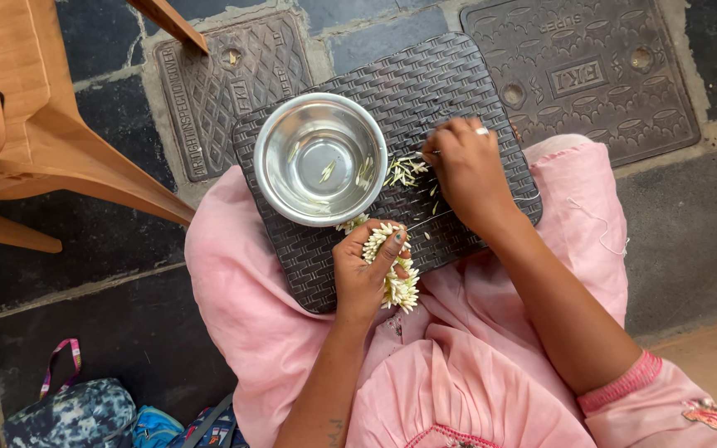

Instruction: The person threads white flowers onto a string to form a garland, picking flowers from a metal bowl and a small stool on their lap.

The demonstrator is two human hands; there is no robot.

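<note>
A dark woven tray (466, 75) lies across my lap, which is covered in pink cloth. On its left part stands a steel bowl (320, 158) with a few flower buds inside. My left hand (364, 270) grips a strung garland of white buds (393, 278) at the tray's near edge. My right hand (466, 170), wearing a ring, reaches over loose white buds (406, 170) scattered on the tray beside the bowl, fingers pinched at them. A thin thread (425, 221) runs between the two hands.
A wooden chair (35, 141) stands at the left on dark stone paving. Two metal inspection covers (582, 75) are set in the floor beyond the tray. Patterned bags (76, 415) lie at the bottom left.
</note>
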